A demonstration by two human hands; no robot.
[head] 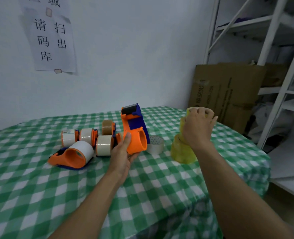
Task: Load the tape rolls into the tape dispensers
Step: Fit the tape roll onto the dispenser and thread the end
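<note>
My left hand point(123, 152) holds an empty orange and blue tape dispenser point(134, 130) upright above the green checked table point(151, 187), thumb on its orange hub. My right hand point(197, 128) grips the top yellowish tape roll point(200, 110) of a stack of yellow rolls point(183, 150) at the right. A clear tape roll point(155, 144) lies between the dispenser and the stack. A loaded dispenser with white tape point(72, 156) lies on its side to the left.
Several more loaded dispensers point(89, 137) cluster behind the left hand, one with brown tape point(108, 127). A cardboard box point(225, 94) and white metal shelving point(272, 66) stand beyond the table's right edge. A paper sign point(51, 37) hangs on the wall.
</note>
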